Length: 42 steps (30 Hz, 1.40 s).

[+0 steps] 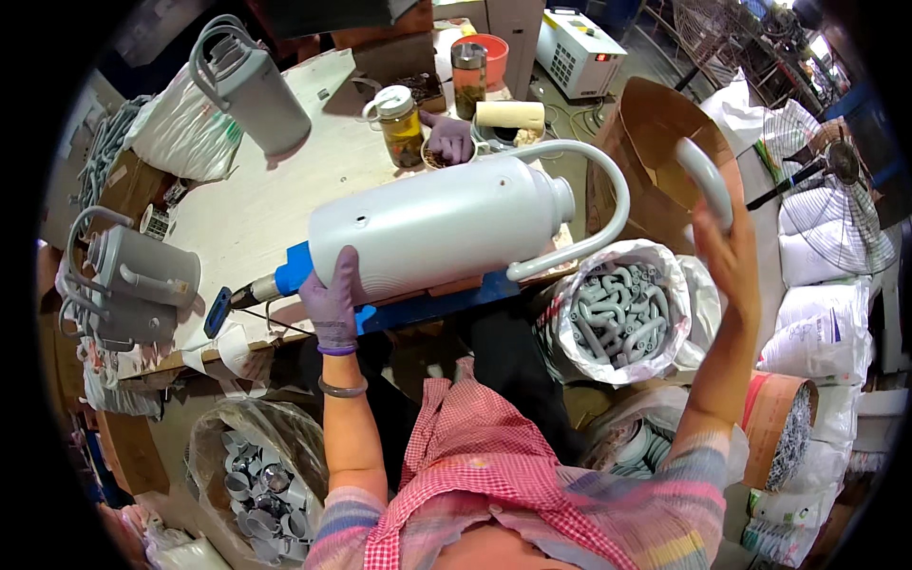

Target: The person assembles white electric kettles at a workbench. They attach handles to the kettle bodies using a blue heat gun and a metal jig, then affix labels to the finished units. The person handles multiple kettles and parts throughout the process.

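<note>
A large pale grey plastic jug body (427,223) with a curved tube handle at its neck lies on its side across the front of the table. My left hand (332,302), in a purple glove, grips its base end, thumb up along the wall and the other fingers hidden beneath. My bare right hand (727,252) is raised at the right, apart from the jug and closed around a curved grey handle piece (706,180), slightly blurred. Beside my left hand, a blue power tool (293,270) of a kind I cannot make out points out from under the jug.
A bag of curved grey handle pieces (622,318) stands below right. Grey jugs (252,95) stand on the table's left side. Behind the lying jug are a lidded jar (397,125), a glass jar (468,81) and a loose purple glove (450,141). An open cardboard box (655,133) stands right.
</note>
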Motion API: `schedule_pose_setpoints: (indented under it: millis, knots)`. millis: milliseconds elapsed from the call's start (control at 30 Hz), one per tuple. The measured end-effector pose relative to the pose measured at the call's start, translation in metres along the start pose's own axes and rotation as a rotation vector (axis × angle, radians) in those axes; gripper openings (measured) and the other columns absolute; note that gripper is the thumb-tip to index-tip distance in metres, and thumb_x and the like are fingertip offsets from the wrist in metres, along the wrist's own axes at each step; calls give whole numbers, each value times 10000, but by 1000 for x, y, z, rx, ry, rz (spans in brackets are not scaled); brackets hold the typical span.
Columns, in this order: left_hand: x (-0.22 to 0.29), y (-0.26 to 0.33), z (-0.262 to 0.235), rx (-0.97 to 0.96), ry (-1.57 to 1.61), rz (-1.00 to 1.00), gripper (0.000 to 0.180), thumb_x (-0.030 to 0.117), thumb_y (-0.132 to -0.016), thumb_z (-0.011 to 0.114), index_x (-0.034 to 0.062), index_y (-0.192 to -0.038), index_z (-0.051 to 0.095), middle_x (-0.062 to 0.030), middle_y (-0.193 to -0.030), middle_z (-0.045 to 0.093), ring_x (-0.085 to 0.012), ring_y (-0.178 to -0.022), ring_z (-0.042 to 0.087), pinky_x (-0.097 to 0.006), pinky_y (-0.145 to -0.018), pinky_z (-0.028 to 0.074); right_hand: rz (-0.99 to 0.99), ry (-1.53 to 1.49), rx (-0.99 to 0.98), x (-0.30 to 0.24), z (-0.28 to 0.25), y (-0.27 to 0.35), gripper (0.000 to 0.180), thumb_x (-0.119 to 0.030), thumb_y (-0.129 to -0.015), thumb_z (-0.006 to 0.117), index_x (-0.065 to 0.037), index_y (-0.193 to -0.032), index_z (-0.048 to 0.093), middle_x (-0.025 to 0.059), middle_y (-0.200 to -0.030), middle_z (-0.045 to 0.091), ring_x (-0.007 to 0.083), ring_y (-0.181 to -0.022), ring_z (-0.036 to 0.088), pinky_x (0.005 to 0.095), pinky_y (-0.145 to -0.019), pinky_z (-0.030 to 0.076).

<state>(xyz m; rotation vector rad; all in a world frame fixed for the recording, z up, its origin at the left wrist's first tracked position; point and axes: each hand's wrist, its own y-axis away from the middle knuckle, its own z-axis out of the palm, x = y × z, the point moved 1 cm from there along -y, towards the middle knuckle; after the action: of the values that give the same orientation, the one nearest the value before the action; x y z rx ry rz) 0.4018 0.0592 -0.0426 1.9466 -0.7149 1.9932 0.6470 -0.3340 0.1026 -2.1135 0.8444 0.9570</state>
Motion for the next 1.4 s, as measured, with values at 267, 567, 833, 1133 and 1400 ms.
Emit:
schedule_pose_setpoints:
  millis: [267,567,833,1133,1400]
  knots:
    - [13,0,0,-8,-24,10,419,356,-886,767,-37,-1020,710,-36,-889,709,-93,-809,590,-274,-756,494,-248,4,-540,-116,166,-146,504,-444,-1046,445,12,-969,645,38,-650,509,131,-619,520,302,-568,423]
    - [18,-1,1,-46,100,-90,426,332,-862,794,-49,-1031,709,-59,-913,722,-98,-819,605,-272,-770,501,-190,189,-746,-113,218,-167,665,-604,-991,451,13,-1025,696,77,-637,541,209,-648,546,367,-649,453]
    - [15,-6,-6,-69,-35,-110,406,316,-862,794,-49,-1017,705,-61,-896,717,-113,-800,607,-288,-754,510,-228,370,-930,-118,241,-166,735,-656,-957,459,43,-875,675,189,-720,629,321,-724,624,427,-690,483]
    - [14,-4,-4,-80,57,-185,401,307,-861,794,-45,-1032,702,-62,-909,715,-109,-817,609,-282,-766,503,-243,384,-926,-116,246,-164,627,-576,-985,490,23,-859,629,159,-654,550,281,-625,559,388,-612,449]
    - [4,-3,-3,-60,11,-90,389,298,-867,785,-37,-1046,700,-94,-899,732,-134,-793,644,-308,-764,521,-254,412,-862,-115,247,-161,613,-555,-981,509,35,-871,633,178,-694,559,295,-658,566,396,-634,449]
